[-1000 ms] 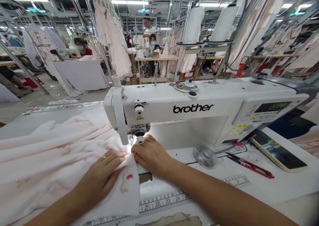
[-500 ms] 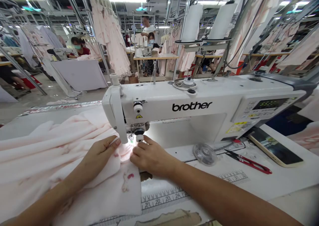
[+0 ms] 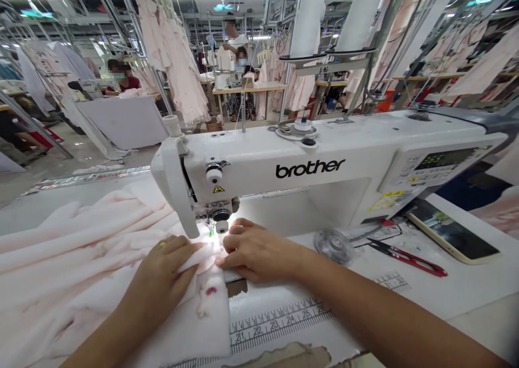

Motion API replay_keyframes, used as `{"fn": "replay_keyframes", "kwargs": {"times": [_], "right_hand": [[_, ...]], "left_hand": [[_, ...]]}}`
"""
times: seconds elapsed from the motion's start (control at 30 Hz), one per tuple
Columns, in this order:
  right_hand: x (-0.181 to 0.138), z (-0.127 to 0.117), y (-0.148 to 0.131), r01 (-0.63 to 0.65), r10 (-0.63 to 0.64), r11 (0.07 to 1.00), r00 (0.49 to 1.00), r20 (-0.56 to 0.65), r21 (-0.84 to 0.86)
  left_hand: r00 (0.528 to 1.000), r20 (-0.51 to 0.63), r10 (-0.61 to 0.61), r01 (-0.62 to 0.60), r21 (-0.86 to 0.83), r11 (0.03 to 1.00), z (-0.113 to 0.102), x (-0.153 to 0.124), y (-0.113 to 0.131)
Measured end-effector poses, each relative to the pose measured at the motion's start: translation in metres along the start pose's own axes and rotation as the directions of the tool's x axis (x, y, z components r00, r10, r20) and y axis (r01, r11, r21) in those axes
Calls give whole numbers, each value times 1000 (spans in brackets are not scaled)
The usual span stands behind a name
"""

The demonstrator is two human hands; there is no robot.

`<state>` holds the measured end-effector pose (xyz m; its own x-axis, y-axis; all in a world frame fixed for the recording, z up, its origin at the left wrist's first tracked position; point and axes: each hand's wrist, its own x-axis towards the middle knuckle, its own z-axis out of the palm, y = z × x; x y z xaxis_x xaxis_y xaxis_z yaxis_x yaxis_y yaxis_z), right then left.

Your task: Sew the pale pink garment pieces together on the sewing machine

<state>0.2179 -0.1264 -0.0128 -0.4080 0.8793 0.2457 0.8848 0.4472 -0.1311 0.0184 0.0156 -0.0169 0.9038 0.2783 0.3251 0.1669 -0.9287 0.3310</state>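
My grip, left hand [image 3: 162,275] and right hand [image 3: 259,252], bears on pale-pink fabric [image 3: 77,262], its long folds running left from the grip; clenching cannot be confirmed. The right hand lies nearer the presser foot [image 3: 210,228] of the Brother sewing machine [image 3: 267,165], just ahead.

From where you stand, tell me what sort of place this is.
Most likely a garment factory: a Brother industrial sewing machine, rows of sewing stations, and pale pink dresses hanging from racks.

The pale-pink cloth [image 3: 73,260] looks soft and matt, the sewing machine's white casing [image 3: 308,146] smooth and glossy.
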Motion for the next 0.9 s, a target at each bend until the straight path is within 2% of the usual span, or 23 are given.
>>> {"fn": "replay_keyframes", "kwargs": {"times": [0.07, 0.17, 0.4, 0.6, 0.8, 0.9], "right_hand": [[1, 0, 0, 5, -5, 1000, 1000, 8, -10], [0, 1, 0, 9, -9, 1000, 1000, 4, -16], [-2, 2, 1, 19, -19, 1000, 1000, 6, -13], [-2, 1, 1, 16, -16, 1000, 999, 35, -3], [-3, 2, -1, -73, 75, 997, 994, -73, 33], [-3, 6, -3, -102, 109, 990, 992, -71, 95]], "left_hand": [[996, 6, 90, -91, 31, 995, 3, -3, 1], [988, 56, 142, -146, 63, 987, 9, -5, 3], [954, 70, 292, -300, 167, 939, 14, -5, 4], [926, 70, 371, -373, 309, 875, 16, -7, 2], [896, 90, 435, -435, 374, 819, 14, -7, 6], [904, 107, 414, -422, 372, 827, 15, -8, 5]]}}
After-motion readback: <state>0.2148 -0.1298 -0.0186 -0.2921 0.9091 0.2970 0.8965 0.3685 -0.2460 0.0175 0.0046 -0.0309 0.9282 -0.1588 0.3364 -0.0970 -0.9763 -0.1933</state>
